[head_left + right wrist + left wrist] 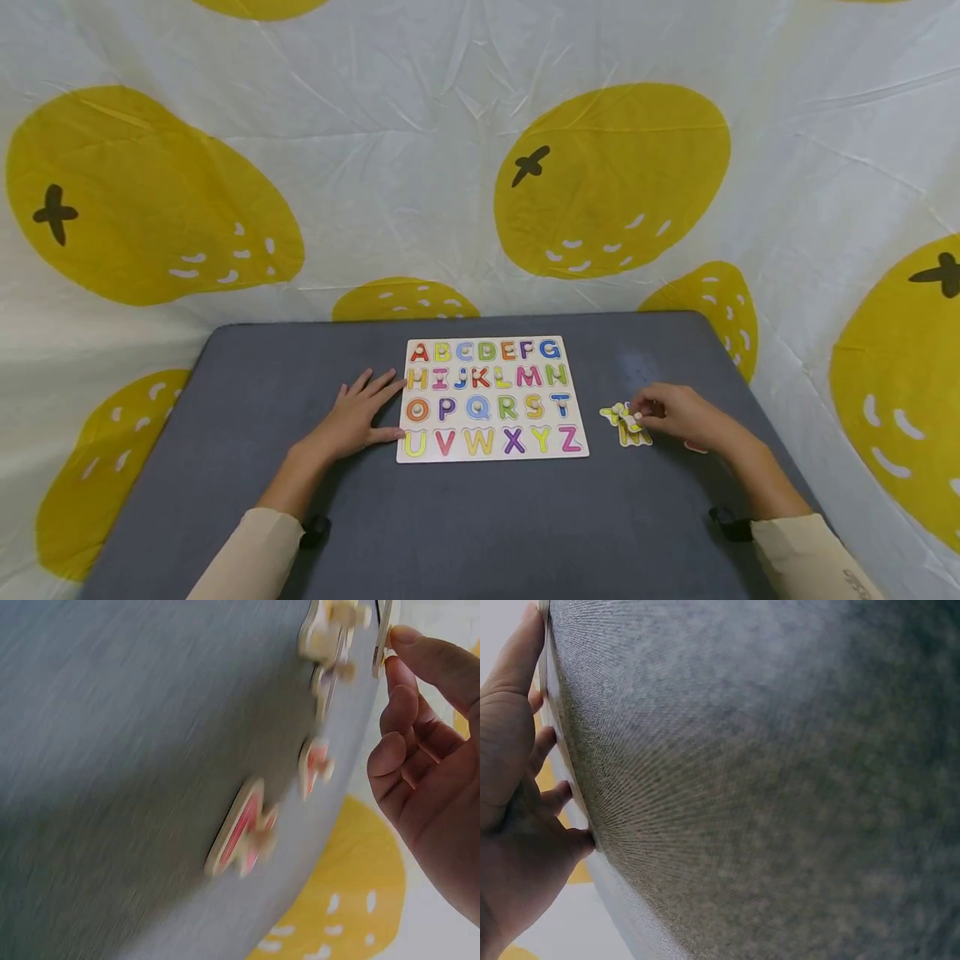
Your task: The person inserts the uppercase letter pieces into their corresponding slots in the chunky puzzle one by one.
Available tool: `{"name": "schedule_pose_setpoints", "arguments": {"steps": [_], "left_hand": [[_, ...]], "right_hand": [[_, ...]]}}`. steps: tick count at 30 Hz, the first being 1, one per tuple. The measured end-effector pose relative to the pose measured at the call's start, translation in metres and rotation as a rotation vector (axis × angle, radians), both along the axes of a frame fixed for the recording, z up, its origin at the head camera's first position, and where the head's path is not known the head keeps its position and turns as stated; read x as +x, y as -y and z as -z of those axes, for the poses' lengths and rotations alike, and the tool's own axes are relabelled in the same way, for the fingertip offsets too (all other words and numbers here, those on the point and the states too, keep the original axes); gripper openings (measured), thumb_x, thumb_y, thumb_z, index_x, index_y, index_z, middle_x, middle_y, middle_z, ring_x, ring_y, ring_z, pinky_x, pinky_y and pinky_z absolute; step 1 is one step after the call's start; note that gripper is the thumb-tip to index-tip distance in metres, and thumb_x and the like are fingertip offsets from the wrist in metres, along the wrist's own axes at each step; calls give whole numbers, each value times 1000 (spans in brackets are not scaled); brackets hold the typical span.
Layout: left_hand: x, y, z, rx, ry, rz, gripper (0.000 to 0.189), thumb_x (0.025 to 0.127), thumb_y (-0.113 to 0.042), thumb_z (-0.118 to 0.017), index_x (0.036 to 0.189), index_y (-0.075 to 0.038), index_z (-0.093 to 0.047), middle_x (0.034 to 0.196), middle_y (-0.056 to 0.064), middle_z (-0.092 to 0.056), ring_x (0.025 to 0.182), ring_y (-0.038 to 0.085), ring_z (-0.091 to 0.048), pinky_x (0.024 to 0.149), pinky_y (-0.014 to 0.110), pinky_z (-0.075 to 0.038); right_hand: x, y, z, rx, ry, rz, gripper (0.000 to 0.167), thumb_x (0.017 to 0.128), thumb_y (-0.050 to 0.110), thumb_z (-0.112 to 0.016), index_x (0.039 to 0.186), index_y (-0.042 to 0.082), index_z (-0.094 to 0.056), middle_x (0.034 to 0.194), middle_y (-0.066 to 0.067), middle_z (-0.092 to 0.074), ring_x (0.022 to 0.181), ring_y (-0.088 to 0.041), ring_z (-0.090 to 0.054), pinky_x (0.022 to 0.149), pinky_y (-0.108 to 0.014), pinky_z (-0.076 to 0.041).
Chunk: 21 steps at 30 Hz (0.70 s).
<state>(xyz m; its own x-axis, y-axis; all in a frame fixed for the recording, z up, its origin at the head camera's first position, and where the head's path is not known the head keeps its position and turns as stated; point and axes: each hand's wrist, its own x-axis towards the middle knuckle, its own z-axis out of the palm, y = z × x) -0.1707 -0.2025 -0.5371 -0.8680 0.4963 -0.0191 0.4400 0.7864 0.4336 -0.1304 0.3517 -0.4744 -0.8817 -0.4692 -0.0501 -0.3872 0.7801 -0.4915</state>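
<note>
A wooden alphabet puzzle board point(491, 460) lies on the table, with knobbed letter pieces in its upper rows and flat printed letters U to Z along the bottom. My left hand point(351, 422) rests at the board's left side, fingers spread, thumb and fingertips touching its edge. Right of the board, my right hand point(678, 412) pinches a thin wooden letter piece point(383, 637) between thumb and index finger. That piece appears edge-on in the right wrist view, so which letter it is I cannot tell. Just below it lies a yellow W piece point(636, 438), partly covered.
A red piece point(695, 447) shows partly behind my right wrist. In the right wrist view, a pink-red knobbed piece point(238, 829) and a smaller red one point(310, 771) lie on the grey table point(487, 533). A white curtain point(405, 192) with yellow fruit prints hangs behind the table.
</note>
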Motion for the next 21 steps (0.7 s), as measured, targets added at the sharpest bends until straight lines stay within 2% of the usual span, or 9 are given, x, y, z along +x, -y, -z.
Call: {"name": "schedule_pose_setpoints", "arguments": {"steps": [2,10,15,21], "left_hand": [[0,0,-1,-1,0,-2,91,86,-55,-78,161,-20,-39,168,14,-33,155,53,-19,113,82,-16],[1,0,-2,-1,9,-7,91,86,-54,-79,161,-20,-40,168,14,-33,155,52,-19,114,81,-15],[-1,0,-1,-8,11,-8,90,87,-55,-78,161,-20,-40,168,13,-33,155,51,-18,115,81,-15],[0,0,-2,1,13,-2,90,87,-54,-78,161,-20,-40,168,14,-33,155,52,-18,115,81,-14]], "right_hand": [[-5,10,1,0,-6,-11,9,92,9,-77,97,15,-73,84,12,-62,74,3,-52,65,-24,-49],[-25,50,0,-6,49,-62,8,93,14,-78,99,15,-73,83,10,-62,73,-2,-51,65,-23,-48],[-31,77,1,-36,75,-99,8,93,15,-78,98,15,-71,78,10,-58,71,-3,-50,65,-22,-46],[-35,117,8,-65,41,-194,9,91,15,-80,93,14,-71,76,10,-57,69,-3,-51,64,-21,-46]]}}
